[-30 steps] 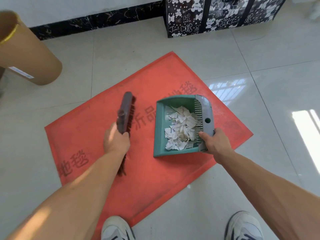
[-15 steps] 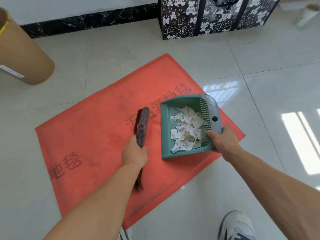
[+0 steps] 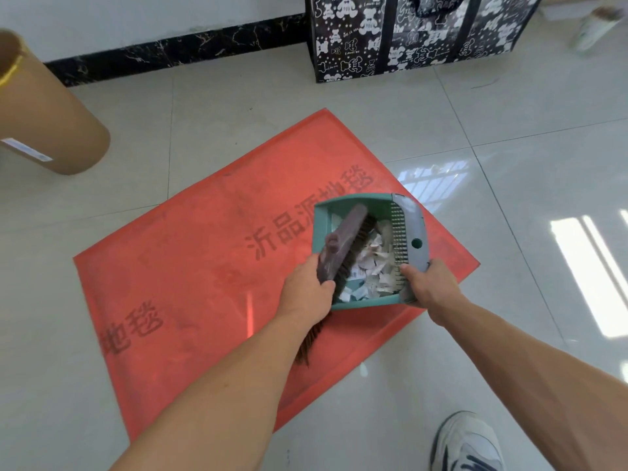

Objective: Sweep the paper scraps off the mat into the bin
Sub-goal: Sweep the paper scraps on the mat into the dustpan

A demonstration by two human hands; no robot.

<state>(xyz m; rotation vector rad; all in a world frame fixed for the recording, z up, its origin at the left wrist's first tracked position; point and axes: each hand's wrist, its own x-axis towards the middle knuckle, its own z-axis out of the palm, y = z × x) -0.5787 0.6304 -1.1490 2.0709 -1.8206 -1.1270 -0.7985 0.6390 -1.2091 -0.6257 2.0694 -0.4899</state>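
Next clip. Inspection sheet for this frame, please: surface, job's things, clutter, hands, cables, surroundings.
Surface: pale tiled floor with a red mat printed with dark characters.
Job's things: green dustpan over the mat's right part, holding white paper scraps; brush slanted across the pan, bristles toward the scraps. No bin identified.
Clutter: brown cardboard tube at left; black bag with white bears at top; white object at top right, too blurred to name.
Hands: left hand grips the brush; right hand grips the dustpan's grey handle.
Cables: nothing seen.
Surroundings: white wall, black marbled skirting; one shoe at bottom right.
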